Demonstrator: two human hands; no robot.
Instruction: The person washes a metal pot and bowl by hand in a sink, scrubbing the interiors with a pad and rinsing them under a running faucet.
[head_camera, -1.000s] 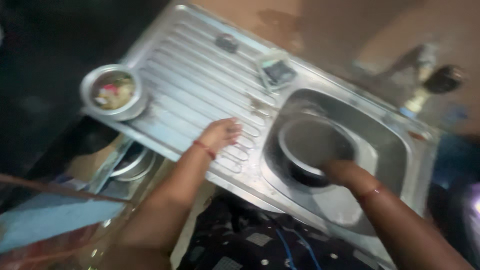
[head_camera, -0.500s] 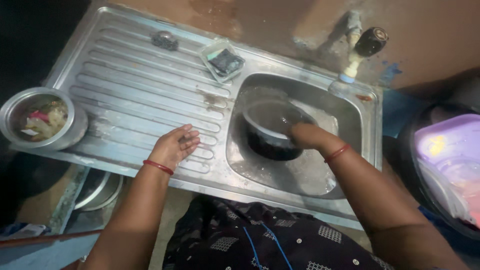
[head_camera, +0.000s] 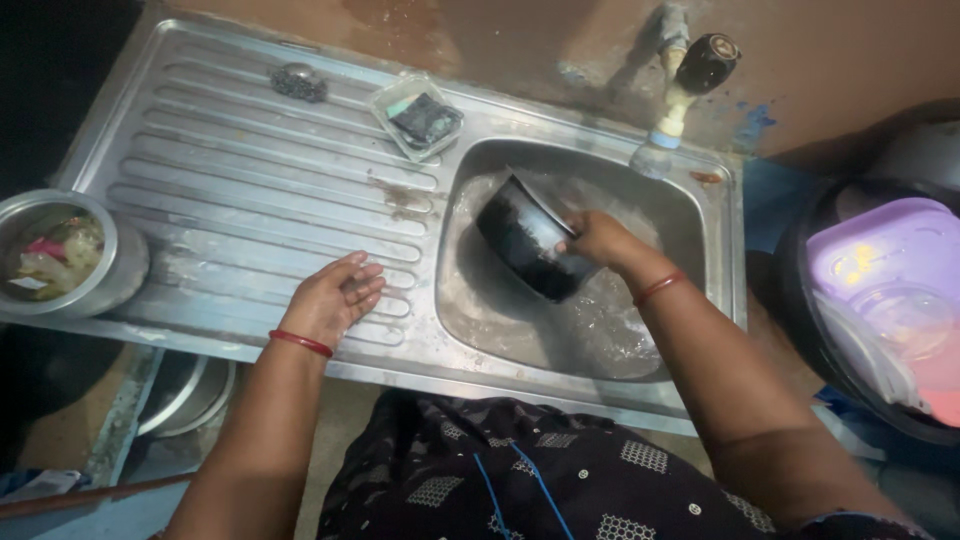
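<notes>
Washing step, by the look: right hand (head_camera: 600, 240) clamped on rim of dark pot (head_camera: 528, 250), tilted in sink (head_camera: 720, 250) under tap (head_camera: 690, 90); left hand (head_camera: 335, 298) flat, fingers apart, on drainboard (head_camera: 230, 190); next needs firm grip, wet pot.

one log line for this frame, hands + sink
left hand: flat on ribbed drainboard | right hand: gripping tilted dark pot in sink basin | tap: above basin

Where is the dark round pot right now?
Head view: the dark round pot is tilted inside the steel sink basin, held by the right hand.
</notes>
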